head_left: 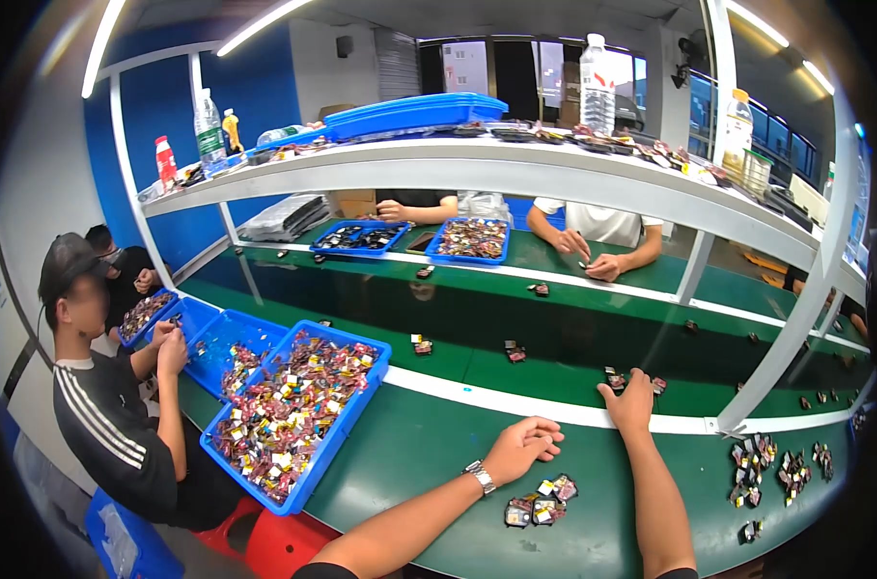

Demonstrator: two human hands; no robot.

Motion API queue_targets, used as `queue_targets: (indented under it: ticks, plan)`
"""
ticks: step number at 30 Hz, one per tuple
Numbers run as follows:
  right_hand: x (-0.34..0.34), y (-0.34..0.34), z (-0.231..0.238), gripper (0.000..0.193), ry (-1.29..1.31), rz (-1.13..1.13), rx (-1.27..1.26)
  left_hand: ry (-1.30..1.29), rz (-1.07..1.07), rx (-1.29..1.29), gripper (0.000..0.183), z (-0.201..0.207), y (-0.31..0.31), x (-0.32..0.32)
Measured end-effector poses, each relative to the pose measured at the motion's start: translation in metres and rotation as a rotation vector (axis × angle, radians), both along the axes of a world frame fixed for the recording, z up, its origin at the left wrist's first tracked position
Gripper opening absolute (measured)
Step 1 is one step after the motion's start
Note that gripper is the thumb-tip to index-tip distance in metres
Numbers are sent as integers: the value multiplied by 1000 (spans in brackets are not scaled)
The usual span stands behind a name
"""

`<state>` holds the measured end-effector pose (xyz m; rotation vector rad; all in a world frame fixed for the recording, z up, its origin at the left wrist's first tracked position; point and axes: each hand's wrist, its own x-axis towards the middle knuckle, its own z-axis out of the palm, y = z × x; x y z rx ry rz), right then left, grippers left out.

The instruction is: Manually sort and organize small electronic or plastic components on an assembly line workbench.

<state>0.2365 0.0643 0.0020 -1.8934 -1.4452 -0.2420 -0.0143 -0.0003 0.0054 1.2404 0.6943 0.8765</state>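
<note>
My left hand (521, 452), with a metal-band watch (479, 477) at its wrist, hovers over the green bench with loosely bent fingers and nothing visible in them. Just below it lies a cluster of small dark parts (544, 504) with reddish, white and yellow patches. My right hand (631, 401) reaches across the white rail (515, 405) to the green belt (467, 359). Its thumb and fingers are spread beside a small part (613, 377); whether they touch it, I cannot tell. Another small part (659, 385) sits to the right of the fingers.
A blue tray (385, 359) heaped with similar parts stands at left, near a seated co-worker (110, 405). More part clusters (750, 470) lie on the bench at right. Overhead runs a white shelf (477, 166); its post (795, 318) rises at right. Other people sit across the belt.
</note>
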Motion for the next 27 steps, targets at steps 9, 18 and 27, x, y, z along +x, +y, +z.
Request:
queue_targets:
  ticks: [9, 18, 27]
  plan:
    - [11, -15, -22, 44, 459, 200, 158, -104, -33, 3, 26, -8, 4, -3]
    - [-57, -105, 29, 55, 455, 740, 29, -64, 90, -54, 35, 5, -7, -30]
    - [-60, -119, 45, 47, 242, 940, -76, 1, -203, -118, 35, 8, -5, -18]
